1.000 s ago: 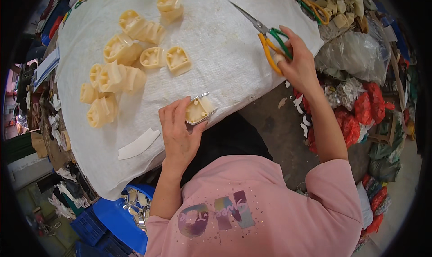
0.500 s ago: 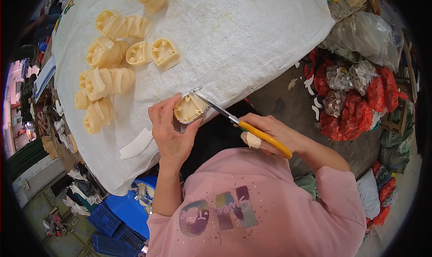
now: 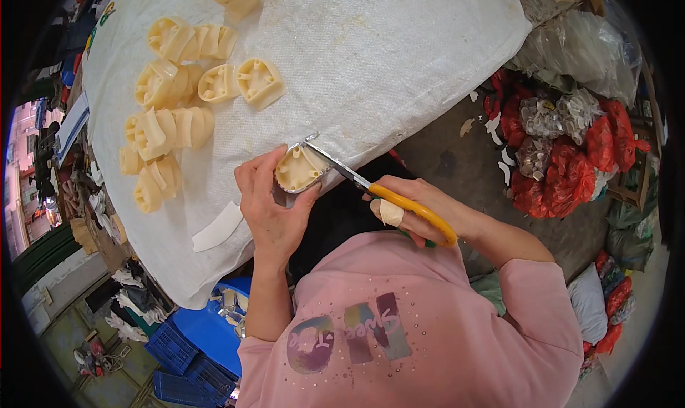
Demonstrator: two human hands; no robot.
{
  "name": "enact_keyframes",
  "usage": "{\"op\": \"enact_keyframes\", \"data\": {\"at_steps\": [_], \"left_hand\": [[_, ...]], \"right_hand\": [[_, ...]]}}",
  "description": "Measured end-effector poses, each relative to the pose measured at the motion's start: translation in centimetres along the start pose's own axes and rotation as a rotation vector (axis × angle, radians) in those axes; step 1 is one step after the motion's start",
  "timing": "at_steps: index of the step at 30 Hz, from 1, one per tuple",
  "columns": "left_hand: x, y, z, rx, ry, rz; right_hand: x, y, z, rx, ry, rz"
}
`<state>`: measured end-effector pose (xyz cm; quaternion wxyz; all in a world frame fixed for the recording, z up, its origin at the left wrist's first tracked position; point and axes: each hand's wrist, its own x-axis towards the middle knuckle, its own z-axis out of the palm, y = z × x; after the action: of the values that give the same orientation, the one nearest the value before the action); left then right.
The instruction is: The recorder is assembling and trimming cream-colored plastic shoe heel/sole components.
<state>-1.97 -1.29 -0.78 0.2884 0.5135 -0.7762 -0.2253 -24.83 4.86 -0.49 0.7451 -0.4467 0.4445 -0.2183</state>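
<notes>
My left hand (image 3: pixel 275 197) grips a cream plastic piece (image 3: pixel 297 169) by its side, hollow face up, with shiny silver material round its edge. In my right hand (image 3: pixel 421 212) is a pair of scissors (image 3: pixel 410 207) with a yellow handle, and the blades reach the piece's upper right edge. A bit of silver material stands up by the blade tip. One finger of the right hand wears a beige wrap. On the white cloth-covered table (image 3: pixel 371 65), a curved white strip (image 3: pixel 217 228) lies left of my left hand.
Several cream pieces (image 3: pixel 171 126) stand in groups at the table's left, with two nearer the middle (image 3: pixel 260 83). A blue tub (image 3: pixel 207 333) and blue crates are below left. Red bags (image 3: pixel 560 179) and clear bags lie on the floor at right.
The scissors have shifted slightly left and up along the piece, and their handles sit closer together. My left hand holds the piece in nearly the same place.
</notes>
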Motion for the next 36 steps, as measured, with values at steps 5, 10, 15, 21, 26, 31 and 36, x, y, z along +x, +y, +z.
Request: {"op": "enact_keyframes", "data": {"at_steps": [5, 10, 15, 21, 26, 31, 36], "left_hand": [[0.0, 0.1, 0.0, -0.006, 0.01, -0.001], [-0.1, 0.0, 0.0, -0.021, 0.012, -0.004], [0.1, 0.0, -0.1, -0.02, 0.015, 0.011], [-0.1, 0.1, -0.3, -0.015, 0.008, -0.005], [0.0, 0.3, 0.0, -0.009, -0.005, -0.01], [0.0, 0.2, -0.1, 0.006, 0.001, 0.003], [-0.1, 0.1, -0.1, -0.008, 0.015, -0.011]], "right_hand": [[-0.1, -0.3, 0.5, 0.033, 0.023, 0.031], [-0.5, 0.1, 0.6, 0.01, 0.054, 0.025], [-2.0, 1.7, 0.5, -0.333, 0.298, -0.253], [-3.0, -1.1, -1.7, -0.262, 0.45, -0.349], [0.7, -2.0, -1.7, 0.705, 0.198, -0.642], [4.9, -5.9, 0.3, 0.592, 0.315, -0.724], [7.6, -5.8, 0.9, 0.681, 0.434, -1.017]]}}
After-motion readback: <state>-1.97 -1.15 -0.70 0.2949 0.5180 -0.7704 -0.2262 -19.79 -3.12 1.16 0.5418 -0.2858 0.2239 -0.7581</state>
